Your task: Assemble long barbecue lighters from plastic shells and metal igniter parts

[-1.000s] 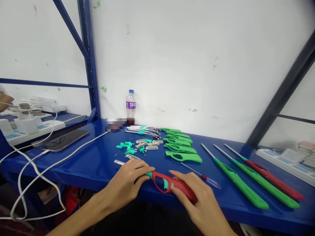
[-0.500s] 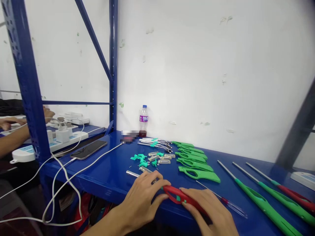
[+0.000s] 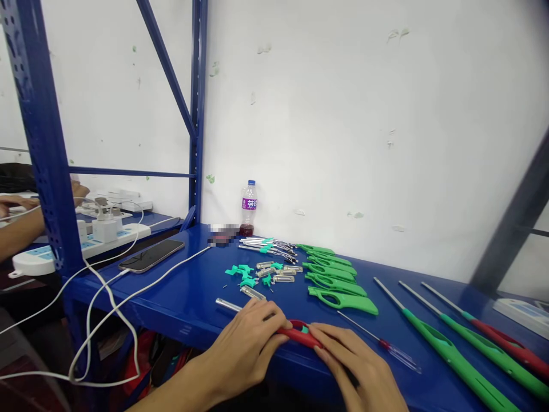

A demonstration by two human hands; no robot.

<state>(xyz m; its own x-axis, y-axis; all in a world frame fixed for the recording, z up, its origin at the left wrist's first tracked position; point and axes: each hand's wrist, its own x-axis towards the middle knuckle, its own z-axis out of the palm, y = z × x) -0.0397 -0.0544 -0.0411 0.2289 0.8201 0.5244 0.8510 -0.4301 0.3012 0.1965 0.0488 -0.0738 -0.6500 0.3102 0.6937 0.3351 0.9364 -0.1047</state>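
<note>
A red long-nosed lighter (image 3: 300, 336) with a metal tube lies at the front edge of the blue shelf (image 3: 189, 297). My left hand (image 3: 249, 343) is closed over its front part, fingers curled on the tube end. My right hand (image 3: 360, 366) covers the red handle, fingers wrapped on it. Only a short red stretch with a teal trigger shows between the hands.
Green handle shells (image 3: 338, 280), small teal and metal parts (image 3: 261, 273), metal tubes (image 3: 266, 246), a screwdriver (image 3: 381, 343), assembled green and red lighters (image 3: 454, 352) lie beyond. A bottle (image 3: 249, 209) stands by the wall. A phone (image 3: 152, 256) with white cable sits left. Another person's arm (image 3: 17, 229) is far left.
The view has swung left and up, showing the blue rack post and another person's arm. Both my hands have closed further over the red lighter, hiding more of it.
</note>
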